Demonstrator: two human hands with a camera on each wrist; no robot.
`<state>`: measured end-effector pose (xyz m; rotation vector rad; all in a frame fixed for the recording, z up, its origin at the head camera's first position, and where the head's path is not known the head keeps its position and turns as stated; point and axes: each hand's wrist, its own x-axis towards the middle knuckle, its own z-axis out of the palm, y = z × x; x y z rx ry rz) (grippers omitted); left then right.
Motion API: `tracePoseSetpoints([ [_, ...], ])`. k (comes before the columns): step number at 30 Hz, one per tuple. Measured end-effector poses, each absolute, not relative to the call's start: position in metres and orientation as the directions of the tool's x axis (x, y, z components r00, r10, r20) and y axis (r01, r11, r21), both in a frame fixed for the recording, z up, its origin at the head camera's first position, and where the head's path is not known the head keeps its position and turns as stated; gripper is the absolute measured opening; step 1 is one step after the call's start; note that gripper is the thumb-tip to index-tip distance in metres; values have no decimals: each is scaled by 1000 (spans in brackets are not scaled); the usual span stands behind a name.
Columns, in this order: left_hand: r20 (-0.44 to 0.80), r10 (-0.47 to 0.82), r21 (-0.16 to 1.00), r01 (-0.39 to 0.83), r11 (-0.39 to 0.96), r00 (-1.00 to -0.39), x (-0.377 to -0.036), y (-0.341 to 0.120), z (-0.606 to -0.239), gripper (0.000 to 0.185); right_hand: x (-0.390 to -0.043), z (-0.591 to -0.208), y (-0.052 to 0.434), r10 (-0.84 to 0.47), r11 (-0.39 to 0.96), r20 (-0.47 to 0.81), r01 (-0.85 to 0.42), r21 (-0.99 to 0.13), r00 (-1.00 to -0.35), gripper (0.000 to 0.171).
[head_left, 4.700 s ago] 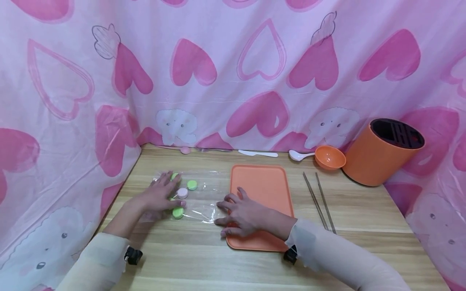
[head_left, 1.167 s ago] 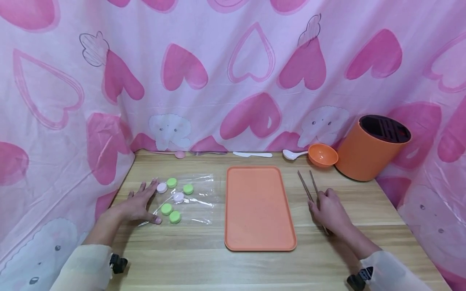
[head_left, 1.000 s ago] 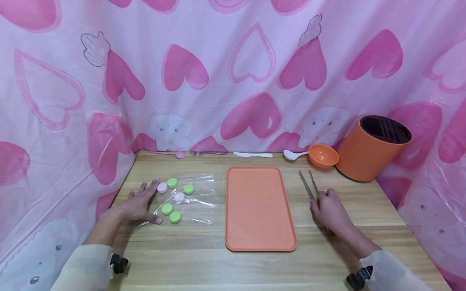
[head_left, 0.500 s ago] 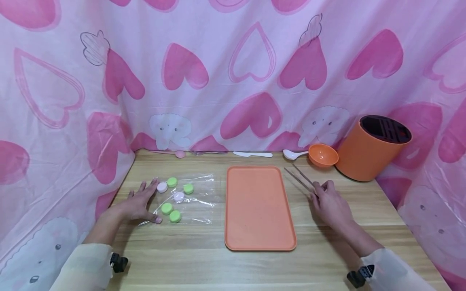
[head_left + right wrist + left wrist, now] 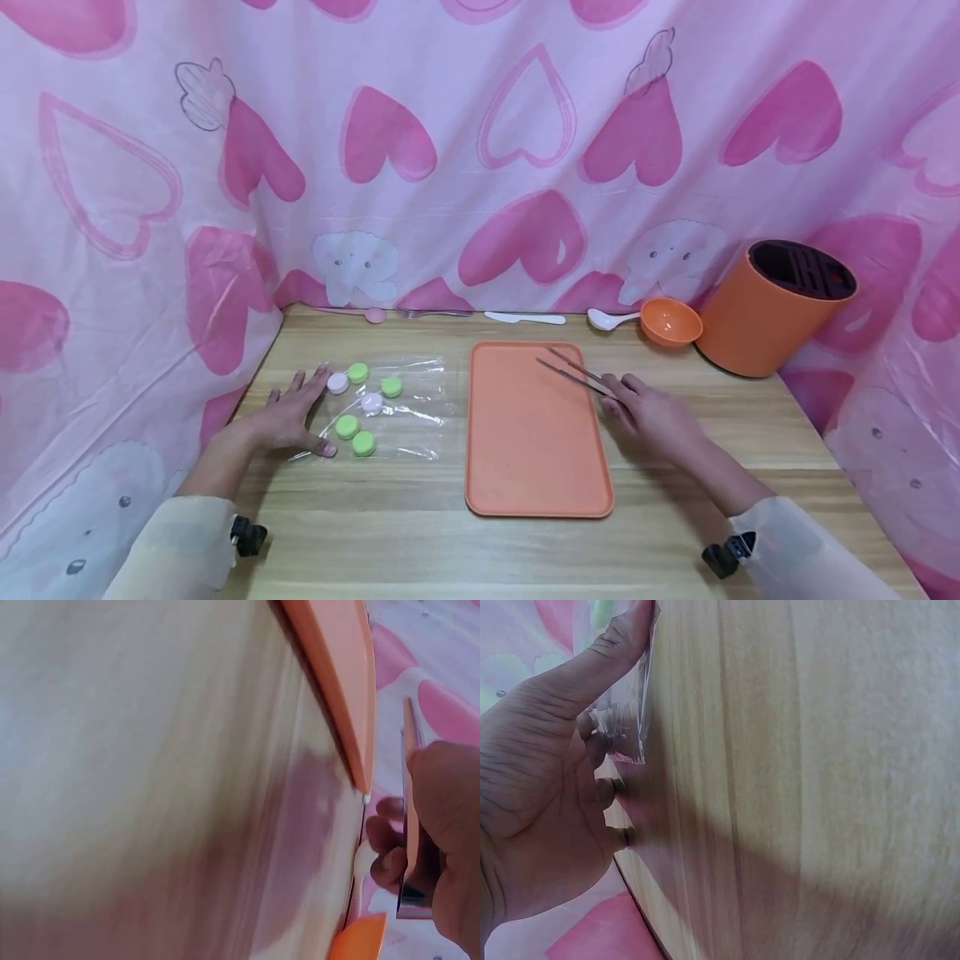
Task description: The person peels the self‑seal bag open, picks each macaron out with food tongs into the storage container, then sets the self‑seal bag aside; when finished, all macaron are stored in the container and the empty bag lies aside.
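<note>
Now my right hand (image 5: 651,411) pinches the chopsticks (image 5: 572,372) near their back ends, tips hovering over the orange tray (image 5: 525,467). They look thin, stiff, probably slippery. My left hand (image 5: 294,412) lies spread, pressing the plastic sheet (image 5: 416,408).

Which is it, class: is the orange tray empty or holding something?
Empty. The tray's orange surface shows bare in the head view; the chopsticks only hang over its far right corner, held in the right hand.

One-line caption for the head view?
Right hand holds chopsticks over orange tray; left hand presses plastic sheet.
</note>
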<state>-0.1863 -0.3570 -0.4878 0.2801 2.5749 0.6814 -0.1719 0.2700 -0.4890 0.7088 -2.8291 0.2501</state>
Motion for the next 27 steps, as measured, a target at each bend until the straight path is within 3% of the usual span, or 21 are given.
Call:
tracePoseSetpoints([
  [10,-397,285,480,67,874,-873,-186,-352,-484,154,-181,-484,224,-555,811,182,-577,-96,-812,47],
  [21,-388,289,476,78,876,-875,-185,-352,-484,153,-188,-483,169,-698,707,238,-702,81,-675,43],
  [27,-380,299,483,88,871,-875,-185,-353,-485,154,-190,-484,149,-699,706,244,-704,82,-673,43],
])
